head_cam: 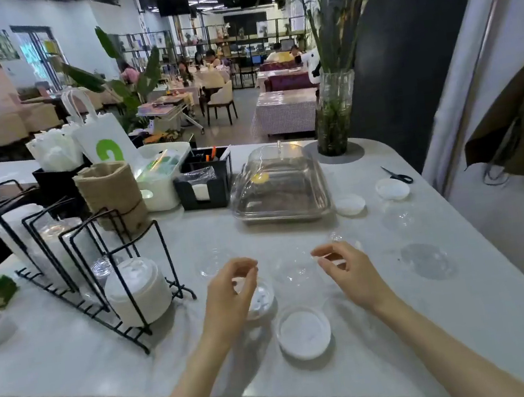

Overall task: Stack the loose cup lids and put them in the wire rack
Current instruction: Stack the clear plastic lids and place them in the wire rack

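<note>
Clear lid (pixel 292 269) flat on counter (pixel 437 308) between both hands, right hand (pixel 348 270) nearer; left hand (pixel 232 286) and right loosely curled, empty; wire rack (pixel 93 255) far left of left hand

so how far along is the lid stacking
Barely started. The wire rack already holds a white lid stack. Both the left hand and right hand hover holding nothing. Still loose on the counter: white lids, clear lids.
</note>
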Action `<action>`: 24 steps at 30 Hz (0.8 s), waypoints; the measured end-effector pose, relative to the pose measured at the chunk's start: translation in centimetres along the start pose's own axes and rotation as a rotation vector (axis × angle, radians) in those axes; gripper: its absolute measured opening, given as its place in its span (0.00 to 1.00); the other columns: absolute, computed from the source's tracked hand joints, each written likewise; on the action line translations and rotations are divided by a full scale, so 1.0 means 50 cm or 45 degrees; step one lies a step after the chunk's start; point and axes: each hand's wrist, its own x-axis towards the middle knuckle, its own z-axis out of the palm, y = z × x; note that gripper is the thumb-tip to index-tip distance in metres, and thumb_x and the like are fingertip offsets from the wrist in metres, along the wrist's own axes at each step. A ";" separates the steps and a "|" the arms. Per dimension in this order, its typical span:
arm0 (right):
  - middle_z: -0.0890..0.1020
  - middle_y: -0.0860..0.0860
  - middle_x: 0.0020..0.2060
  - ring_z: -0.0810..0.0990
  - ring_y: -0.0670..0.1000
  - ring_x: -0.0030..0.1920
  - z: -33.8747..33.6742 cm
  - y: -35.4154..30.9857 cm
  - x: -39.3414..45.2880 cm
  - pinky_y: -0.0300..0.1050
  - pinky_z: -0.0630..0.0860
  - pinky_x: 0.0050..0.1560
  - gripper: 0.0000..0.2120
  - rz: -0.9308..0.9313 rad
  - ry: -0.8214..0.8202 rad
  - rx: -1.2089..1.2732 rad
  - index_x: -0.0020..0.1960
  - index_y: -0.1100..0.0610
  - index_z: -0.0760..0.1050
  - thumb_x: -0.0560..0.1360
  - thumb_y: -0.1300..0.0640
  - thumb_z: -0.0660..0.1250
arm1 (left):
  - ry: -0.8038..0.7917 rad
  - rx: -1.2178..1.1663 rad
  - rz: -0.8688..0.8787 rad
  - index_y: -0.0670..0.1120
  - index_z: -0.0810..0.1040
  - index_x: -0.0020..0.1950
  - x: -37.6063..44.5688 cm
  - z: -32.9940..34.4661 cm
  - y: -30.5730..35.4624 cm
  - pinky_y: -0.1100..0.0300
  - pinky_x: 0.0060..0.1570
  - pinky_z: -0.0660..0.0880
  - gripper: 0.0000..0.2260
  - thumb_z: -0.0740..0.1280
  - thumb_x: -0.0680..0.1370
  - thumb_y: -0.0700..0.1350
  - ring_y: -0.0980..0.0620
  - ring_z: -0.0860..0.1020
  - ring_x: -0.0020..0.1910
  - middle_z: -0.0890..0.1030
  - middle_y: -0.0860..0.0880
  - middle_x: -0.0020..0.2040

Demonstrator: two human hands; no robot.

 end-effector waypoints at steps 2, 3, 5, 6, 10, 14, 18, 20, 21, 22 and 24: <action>0.83 0.45 0.52 0.81 0.40 0.49 0.001 0.000 -0.003 0.30 0.74 0.46 0.10 0.062 0.043 0.022 0.51 0.46 0.81 0.79 0.61 0.69 | -0.034 0.062 -0.057 0.56 0.82 0.54 0.027 0.009 -0.001 0.71 0.46 0.72 0.09 0.71 0.81 0.40 0.61 0.81 0.48 0.85 0.57 0.51; 0.83 0.45 0.52 0.81 0.40 0.48 0.003 0.002 -0.005 0.29 0.74 0.46 0.09 0.072 0.051 0.018 0.51 0.47 0.81 0.79 0.60 0.69 | -0.055 0.124 -0.070 0.53 0.83 0.56 0.044 0.016 -0.006 0.68 0.48 0.72 0.08 0.71 0.81 0.41 0.58 0.80 0.47 0.84 0.55 0.52; 0.83 0.46 0.52 0.81 0.39 0.48 0.011 0.000 -0.013 0.29 0.74 0.46 0.08 0.107 0.060 0.010 0.51 0.48 0.82 0.79 0.60 0.69 | -0.127 0.256 -0.133 0.48 0.84 0.60 0.083 0.033 -0.002 0.58 0.55 0.76 0.08 0.70 0.82 0.44 0.51 0.79 0.50 0.82 0.51 0.53; 0.83 0.46 0.52 0.81 0.39 0.48 0.013 -0.001 -0.017 0.30 0.74 0.46 0.08 0.114 0.066 0.006 0.51 0.49 0.82 0.79 0.60 0.68 | -0.179 0.336 -0.172 0.47 0.83 0.62 0.100 0.038 0.001 0.54 0.58 0.76 0.10 0.69 0.82 0.46 0.48 0.79 0.52 0.81 0.49 0.54; 0.83 0.49 0.52 0.81 0.40 0.47 0.020 -0.001 -0.031 0.31 0.74 0.46 0.07 0.167 0.095 -0.004 0.52 0.50 0.82 0.79 0.61 0.68 | -0.445 0.612 -0.265 0.46 0.81 0.69 0.155 0.057 0.011 0.50 0.62 0.76 0.18 0.67 0.82 0.52 0.43 0.80 0.62 0.82 0.44 0.62; 0.83 0.48 0.53 0.80 0.40 0.48 0.018 -0.001 -0.036 0.31 0.74 0.47 0.08 0.204 0.125 -0.009 0.52 0.49 0.82 0.79 0.61 0.68 | -0.598 0.746 -0.297 0.46 0.82 0.68 0.180 0.085 0.012 0.49 0.64 0.76 0.17 0.67 0.82 0.52 0.41 0.79 0.65 0.82 0.44 0.65; 0.83 0.48 0.53 0.79 0.39 0.48 0.009 0.000 -0.029 0.31 0.74 0.46 0.07 0.229 0.126 -0.002 0.52 0.50 0.82 0.79 0.60 0.68 | -0.583 0.716 -0.285 0.48 0.85 0.48 0.179 0.101 -0.002 0.51 0.53 0.79 0.08 0.66 0.80 0.44 0.42 0.82 0.50 0.86 0.48 0.49; 0.83 0.48 0.53 0.79 0.39 0.48 0.005 0.003 -0.022 0.31 0.74 0.46 0.07 0.229 0.135 0.008 0.53 0.51 0.82 0.79 0.60 0.68 | -0.541 0.646 -0.305 0.47 0.85 0.48 0.181 0.105 -0.008 0.53 0.47 0.77 0.08 0.65 0.80 0.44 0.43 0.84 0.46 0.86 0.50 0.47; 0.83 0.47 0.53 0.79 0.39 0.48 0.003 0.005 -0.020 0.31 0.74 0.46 0.07 0.226 0.138 0.014 0.53 0.51 0.82 0.79 0.60 0.68 | -0.509 0.608 -0.312 0.47 0.84 0.48 0.179 0.105 -0.009 0.54 0.44 0.76 0.08 0.65 0.80 0.45 0.44 0.85 0.45 0.86 0.51 0.46; 0.83 0.47 0.53 0.79 0.39 0.48 -0.002 0.010 -0.014 0.31 0.74 0.46 0.06 0.218 0.138 0.023 0.53 0.51 0.82 0.79 0.60 0.68 | -0.461 0.568 -0.304 0.47 0.83 0.48 0.182 0.108 -0.008 0.55 0.43 0.74 0.07 0.65 0.80 0.45 0.45 0.84 0.45 0.85 0.52 0.45; 0.83 0.46 0.53 0.79 0.39 0.48 -0.003 0.015 -0.008 0.31 0.74 0.46 0.06 0.205 0.136 0.026 0.53 0.51 0.82 0.80 0.60 0.68 | -0.374 0.467 -0.262 0.46 0.82 0.48 0.181 0.104 -0.009 0.54 0.45 0.76 0.06 0.66 0.81 0.46 0.46 0.82 0.46 0.83 0.52 0.45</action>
